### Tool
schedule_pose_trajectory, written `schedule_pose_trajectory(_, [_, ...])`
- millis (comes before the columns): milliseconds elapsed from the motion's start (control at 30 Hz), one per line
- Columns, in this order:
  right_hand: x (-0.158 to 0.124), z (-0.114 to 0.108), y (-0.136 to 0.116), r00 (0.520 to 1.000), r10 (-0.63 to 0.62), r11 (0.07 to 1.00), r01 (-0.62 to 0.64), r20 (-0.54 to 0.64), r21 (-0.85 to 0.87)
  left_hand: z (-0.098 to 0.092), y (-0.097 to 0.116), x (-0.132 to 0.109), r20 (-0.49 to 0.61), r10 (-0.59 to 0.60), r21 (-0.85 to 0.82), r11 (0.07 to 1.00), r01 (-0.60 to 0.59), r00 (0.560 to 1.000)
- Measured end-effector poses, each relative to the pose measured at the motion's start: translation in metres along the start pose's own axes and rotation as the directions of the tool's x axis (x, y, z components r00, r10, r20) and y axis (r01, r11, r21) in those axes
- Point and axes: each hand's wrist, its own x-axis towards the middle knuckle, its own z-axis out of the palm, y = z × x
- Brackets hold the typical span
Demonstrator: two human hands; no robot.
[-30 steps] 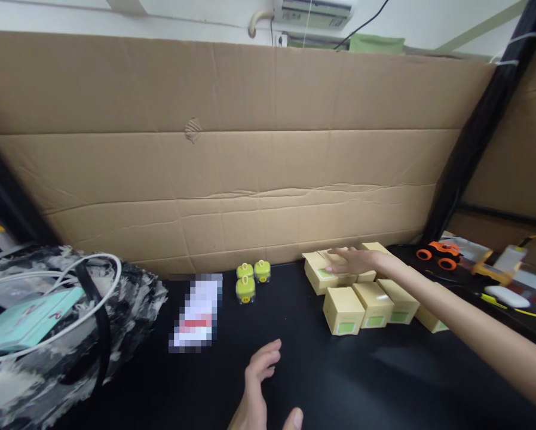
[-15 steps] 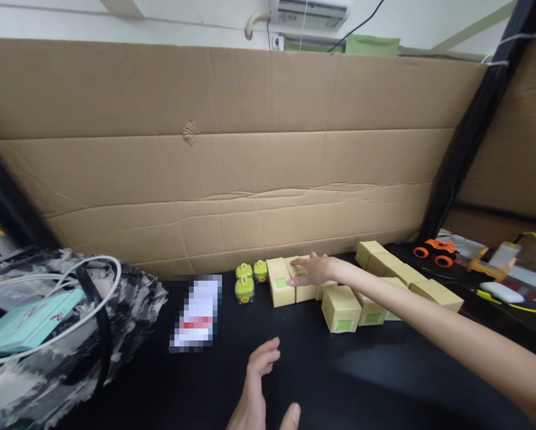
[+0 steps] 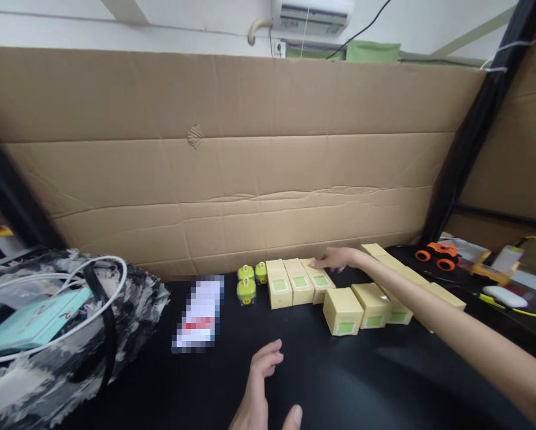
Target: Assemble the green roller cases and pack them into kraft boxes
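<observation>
Three upright yellow boxes (image 3: pixel 301 282) with green labels stand side by side near the cardboard wall. My right hand (image 3: pixel 336 258) reaches over to the rightmost of them, its fingertips at the box's top back edge; it grips nothing and its fingers are apart. Low in the middle of the view, my left hand (image 3: pixel 268 382) hovers over the black table with thumb and fingers spread, holding nothing. Several more yellow boxes (image 3: pixel 343 310) stand to the right, partly behind my right forearm. Three small green-lidded containers (image 3: pixel 247 289) sit left of the boxes.
A pixelated flat item (image 3: pixel 198 313) lies on the black table (image 3: pixel 312 382). At left are a patterned cloth (image 3: pixel 137 304), white cables and a teal box (image 3: pixel 34 322). An orange toy truck (image 3: pixel 438 255) and a white device (image 3: pixel 504 295) are at right. Cardboard (image 3: pixel 250 167) stands behind.
My right hand has moved right, from the left boxes to the rightmost of the three, which now stand in an even row. My left hand has hardly moved.
</observation>
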Motion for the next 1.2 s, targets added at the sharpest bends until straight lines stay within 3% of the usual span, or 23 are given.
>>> schedule_pose_trajectory(100, [0.003, 0.004, 0.011, 0.996, -0.067, 0.990, 0.074, -0.063, 0.123, 0.000, -0.003, 0.000, -0.005, 0.003, 0.001, 1.000, -0.003, 1.000])
schedule_pose_trajectory(200, [-0.006, -0.002, 0.016, 0.960, -0.170, 0.952, 0.218, -0.223, 0.215, 0.000, -0.007, -0.002, -0.004, 0.022, 0.000, 1.000, -0.022, 1.000])
schedule_pose_trajectory(333, [-0.043, -0.009, 0.006, 0.805, -0.321, 0.844, 0.482, -0.499, 0.235, 0.005, -0.018, -0.010, -0.017, 0.126, -0.013, 0.992, -0.126, 0.992])
schedule_pose_trajectory(433, [-0.083, 0.012, -0.007, 0.695, -0.419, 0.750, 0.628, -0.585, 0.208, 0.011, -0.028, -0.015, -0.095, 0.260, -0.052, 0.963, -0.265, 0.961])
schedule_pose_trajectory(533, [-0.119, 0.058, -0.013, 0.653, -0.498, 0.708, 0.686, -0.571, 0.168, 0.015, -0.034, -0.011, -0.167, 0.144, -0.178, 0.969, -0.174, 0.975])
schedule_pose_trajectory(633, [-0.137, 0.102, -0.009, 0.463, -0.664, 0.649, 0.746, -0.587, -0.146, 0.013, -0.031, -0.003, -0.189, -0.025, -0.268, 0.963, -0.027, 0.982])
schedule_pose_trajectory(700, [-0.141, 0.118, -0.005, 0.348, -0.760, 0.581, 0.743, -0.549, -0.332, 0.011, -0.027, 0.001, -0.167, -0.058, -0.265, 0.964, 0.012, 0.984])
schedule_pose_trajectory(833, [-0.142, 0.123, -0.001, 0.152, -0.854, 0.436, 0.731, -0.498, -0.524, 0.009, -0.017, -0.005, -0.060, -0.013, -0.184, 0.983, 0.002, 0.998])
schedule_pose_trajectory(900, [-0.142, 0.119, -0.002, 0.074, -0.913, 0.319, 0.742, -0.401, -0.589, 0.009, -0.014, -0.013, -0.016, 0.123, -0.099, 0.987, -0.124, 0.992])
schedule_pose_trajectory(933, [-0.143, 0.116, -0.003, 0.057, -0.942, 0.260, 0.749, -0.331, -0.609, 0.009, -0.013, -0.017, 0.009, 0.211, -0.052, 0.976, -0.210, 0.978])
schedule_pose_trajectory(1033, [-0.143, 0.106, -0.005, 0.064, -0.980, 0.166, 0.784, -0.188, -0.599, 0.007, -0.013, -0.024, 0.092, 0.417, 0.043, 0.905, -0.422, 0.904])
schedule_pose_trajectory(1133, [-0.145, 0.097, -0.004, 0.116, -0.975, 0.194, 0.858, -0.189, -0.476, 0.004, -0.010, -0.022, 0.113, 0.415, 0.032, 0.906, -0.421, 0.903])
schedule_pose_trajectory(1200, [-0.145, 0.096, -0.002, 0.175, -0.947, 0.260, 0.911, -0.270, -0.322, 0.001, -0.007, -0.021, 0.143, 0.377, 0.019, 0.923, -0.384, 0.915])
